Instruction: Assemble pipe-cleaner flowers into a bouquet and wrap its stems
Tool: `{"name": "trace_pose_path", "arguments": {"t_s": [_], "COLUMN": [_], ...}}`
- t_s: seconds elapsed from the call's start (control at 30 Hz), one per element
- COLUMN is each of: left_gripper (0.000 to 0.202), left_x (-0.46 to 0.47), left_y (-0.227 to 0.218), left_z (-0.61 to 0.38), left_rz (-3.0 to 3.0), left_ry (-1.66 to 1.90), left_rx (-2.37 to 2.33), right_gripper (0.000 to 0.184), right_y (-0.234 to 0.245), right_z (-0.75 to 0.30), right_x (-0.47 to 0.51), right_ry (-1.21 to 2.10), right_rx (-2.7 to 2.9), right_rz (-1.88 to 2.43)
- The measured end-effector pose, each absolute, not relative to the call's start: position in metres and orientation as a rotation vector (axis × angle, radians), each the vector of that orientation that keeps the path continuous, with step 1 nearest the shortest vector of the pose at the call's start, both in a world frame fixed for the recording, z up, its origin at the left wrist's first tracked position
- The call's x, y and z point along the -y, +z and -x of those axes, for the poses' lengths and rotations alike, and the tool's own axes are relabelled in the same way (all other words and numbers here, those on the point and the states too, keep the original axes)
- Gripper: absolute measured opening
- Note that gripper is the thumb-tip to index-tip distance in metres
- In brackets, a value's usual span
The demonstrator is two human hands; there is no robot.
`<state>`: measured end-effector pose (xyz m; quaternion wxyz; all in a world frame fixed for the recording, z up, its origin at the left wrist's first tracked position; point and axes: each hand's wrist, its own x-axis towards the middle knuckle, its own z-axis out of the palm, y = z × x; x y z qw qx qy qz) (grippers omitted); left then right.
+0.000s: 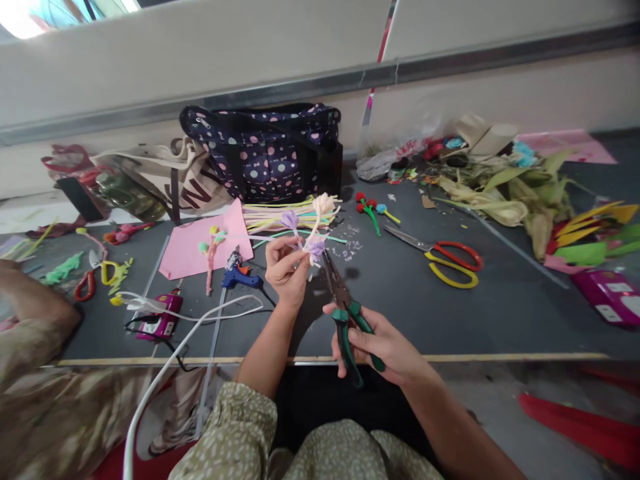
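Observation:
Between the pinched fingers of my left hand [287, 267] is a pipe-cleaner flower sprig [316, 248] with lilac and cream fuzzy blooms. My right hand [383, 343] is wrapped round the green handles of long-nose pliers [342, 293]. The pliers' tips point up at the lower lilac bloom; whether they touch it I cannot tell. Behind the sprig lies a bundle of pale pipe cleaners [270, 219]. Lilac fuzz scraps [350, 248] are scattered right of the blooms. A blue glue gun [240, 275] rests left of my left hand, near a pink sheet [187, 250] and a pink pipe-cleaner stem [210, 267].
Scissors [440, 260] with red and yellow handles lie at right, near red-and-green pipe-cleaner flowers [367, 210]. Corn husks [505, 193] and a purple box [607, 297] are farther right. A dark patterned bag [270, 153] stands behind. A white cable [165, 380] crosses the left, near another person's arm [33, 307].

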<state>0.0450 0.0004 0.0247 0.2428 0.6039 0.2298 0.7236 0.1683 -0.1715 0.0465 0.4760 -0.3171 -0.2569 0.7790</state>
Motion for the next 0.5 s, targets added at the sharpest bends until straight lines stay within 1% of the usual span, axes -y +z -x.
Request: {"name": "trace_pose_path", "arguments": {"t_s": [0.13, 0.5], "left_gripper": [0.02, 0.02], "left_x": [-0.0019, 0.0002], "left_y": [0.021, 0.0215], "left_z": [-0.0425, -0.0409], "left_rz": [-1.762, -1.852], "left_ry": [2.048, 2.08], "left_rx": [-0.65, -0.686], "right_gripper": [0.052, 0.051], "right_y": [0.0469, 0.0539], "right_z": [-0.1687, -0.1699], "right_x": [0.1713, 0.1692], "right_ry": [1.906, 1.823], "right_rx": [0.635, 0.691], "right_rz": [0.774, 0.898]}}
